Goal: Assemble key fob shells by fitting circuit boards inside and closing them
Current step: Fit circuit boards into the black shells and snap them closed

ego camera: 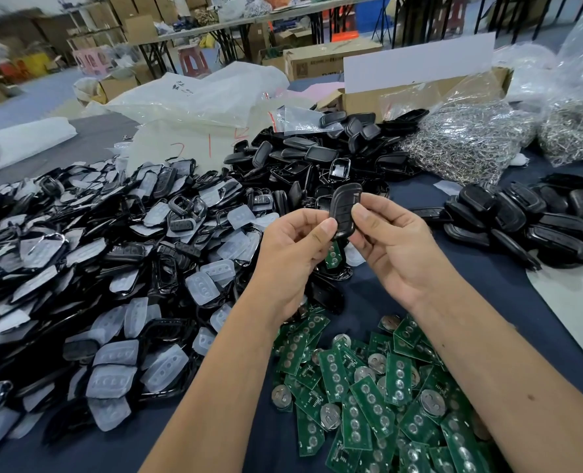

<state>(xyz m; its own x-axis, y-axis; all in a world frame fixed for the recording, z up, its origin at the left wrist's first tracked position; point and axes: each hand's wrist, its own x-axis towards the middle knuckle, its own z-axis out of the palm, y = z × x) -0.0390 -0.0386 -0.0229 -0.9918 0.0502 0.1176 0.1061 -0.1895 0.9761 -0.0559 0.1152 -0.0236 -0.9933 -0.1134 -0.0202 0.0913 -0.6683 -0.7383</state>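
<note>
Black plastic key fob shell (344, 209) is held up between two bare hands above the middle of the worktop (508, 285). It stands nearly upright, its smooth curved side facing the camera. The left hand (293, 247) pinches its lower left edge with thumb and curled fingers; the right hand (389, 240) pinches its lower right edge the same way, thumb in front. Whether a board sits inside the shell cannot be told from this side.

Just below the hands, a single green board (333, 255) lies on the dark blue cloth of the worktop, partly hidden by the left hand. Nearer the person, beneath both forearms, spreads a heap of green circuit boards (368, 387), many with round silver coin cells.

To the left lies a wide heap of black shell frames with translucent button pads (112, 274). Beyond the hands sits a pile of black shell halves (303, 155). To the right rests a stack of closed black fobs (529, 216).

Farther back are clear bags of metal rings (471, 138), an open cardboard box (419, 90) and large white plastic bags (198, 97). Behind the worktop, a blurred room holds folding tables (215, 29) and cartons.
</note>
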